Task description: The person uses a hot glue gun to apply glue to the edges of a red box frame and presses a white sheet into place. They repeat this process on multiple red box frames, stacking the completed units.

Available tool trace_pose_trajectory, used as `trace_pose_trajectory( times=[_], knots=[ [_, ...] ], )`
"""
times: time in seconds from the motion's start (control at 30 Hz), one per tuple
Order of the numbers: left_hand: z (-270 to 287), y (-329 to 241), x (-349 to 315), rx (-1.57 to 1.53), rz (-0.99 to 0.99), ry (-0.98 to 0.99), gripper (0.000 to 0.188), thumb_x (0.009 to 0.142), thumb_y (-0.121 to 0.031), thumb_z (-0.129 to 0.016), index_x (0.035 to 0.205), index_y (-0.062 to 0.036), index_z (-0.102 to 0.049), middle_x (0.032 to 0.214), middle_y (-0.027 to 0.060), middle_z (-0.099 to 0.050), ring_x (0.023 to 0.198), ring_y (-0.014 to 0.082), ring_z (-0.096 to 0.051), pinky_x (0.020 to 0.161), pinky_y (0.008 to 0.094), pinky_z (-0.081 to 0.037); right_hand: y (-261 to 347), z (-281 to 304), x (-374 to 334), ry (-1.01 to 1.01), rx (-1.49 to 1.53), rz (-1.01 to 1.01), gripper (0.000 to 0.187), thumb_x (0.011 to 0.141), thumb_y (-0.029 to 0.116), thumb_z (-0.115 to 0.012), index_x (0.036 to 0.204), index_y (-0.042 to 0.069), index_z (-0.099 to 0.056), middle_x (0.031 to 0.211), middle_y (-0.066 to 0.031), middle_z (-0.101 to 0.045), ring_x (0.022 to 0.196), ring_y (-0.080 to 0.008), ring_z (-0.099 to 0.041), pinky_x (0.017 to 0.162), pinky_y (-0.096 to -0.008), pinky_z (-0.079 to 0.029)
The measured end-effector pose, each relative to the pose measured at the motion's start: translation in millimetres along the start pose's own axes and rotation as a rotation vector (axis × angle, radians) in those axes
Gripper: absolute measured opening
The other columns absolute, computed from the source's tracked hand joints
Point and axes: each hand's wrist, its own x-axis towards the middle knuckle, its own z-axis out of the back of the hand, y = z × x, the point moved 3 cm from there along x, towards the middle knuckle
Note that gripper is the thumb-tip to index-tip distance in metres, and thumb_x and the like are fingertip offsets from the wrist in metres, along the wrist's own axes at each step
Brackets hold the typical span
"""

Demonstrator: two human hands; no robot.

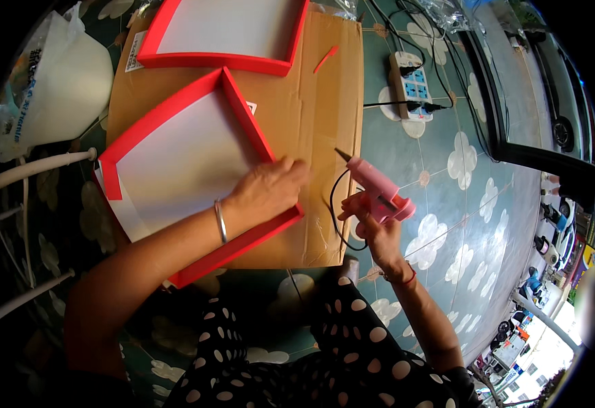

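Observation:
A red-walled, white-bottomed tray [189, 146] lies tilted on cardboard in front of me. Its lower left side has no red wall along part of the edge. My left hand [270, 190] reaches across it to the right wall near the corner. The fingers are curled together and slightly blurred, so whatever they pinch is hidden. In my right hand [379, 231] is a pink hot glue gun [377, 187], held by its handle right of the cardboard. The dark nozzle points up and left, apart from the tray. A black cord loops beside it.
Another red-walled tray [226, 30] rests farther back on the cardboard [328, 109], with a small red stick [326, 58] nearby. A power strip [412, 85] with plugged cords lies on the tiled floor. A white plastic bag [59, 88] bulges at left, above white tubes [36, 166].

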Motion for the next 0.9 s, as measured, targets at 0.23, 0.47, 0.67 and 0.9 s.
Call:
trace_pose_trajectory(
  times=[0.23, 0.47, 0.67, 0.9],
  knots=[
    [-37, 14, -5, -0.458, 0.396, 0.003, 0.014, 0.076, -0.020, -0.065, 0.085, -0.0104, -0.061, 0.085, 0.0017, -0.058, 0.079, 0.0190, -0.059, 0.062, 0.0351, -0.048, 12, -4, -8, 0.054, -0.010, 0.043, 0.030, 0.088, 0.017, -0.066, 0.111, 0.000, -0.055, 0.090, -0.0051, -0.059, 0.082, -0.0128, -0.060, 0.069, -0.0252, -0.047],
    [-31, 14, -33, -0.644, 0.728, -0.009, 0.018, 0.082, -0.011, -0.060, 0.098, -0.0044, -0.057, 0.076, 0.0121, -0.063, 0.071, 0.0312, -0.063, 0.058, 0.0420, -0.050, 16, -32, -27, 0.242, -0.489, 0.114, 0.034, 0.088, 0.020, -0.063, 0.112, -0.001, -0.050, 0.091, -0.0101, -0.055, 0.085, -0.0206, -0.055, 0.076, -0.0312, -0.044],
    [-25, 15, -59, -0.590, 0.767, -0.051, 0.020, 0.078, -0.004, -0.060, 0.098, -0.0014, -0.056, 0.082, 0.0141, -0.062, 0.073, 0.0323, -0.062, 0.060, 0.0413, -0.050, -21, -74, -19, 0.240, -0.420, 0.088, 0.031, 0.082, 0.005, -0.060, 0.109, 0.002, -0.046, 0.096, -0.0141, -0.050, 0.084, -0.0270, -0.052, 0.075, -0.0352, -0.044],
    [-37, 13, -62, -0.732, 0.755, -0.046, 0.036, 0.080, 0.001, -0.058, 0.115, -0.0025, -0.053, 0.098, 0.0166, -0.064, 0.081, 0.0347, -0.063, 0.067, 0.0427, -0.051, -25, -91, -2, 0.224, -0.807, 0.354, 0.050, 0.064, 0.005, -0.073, 0.107, 0.003, -0.048, 0.099, -0.0161, -0.051, 0.082, -0.0390, -0.057, 0.067, -0.0456, -0.050]
  ],
)
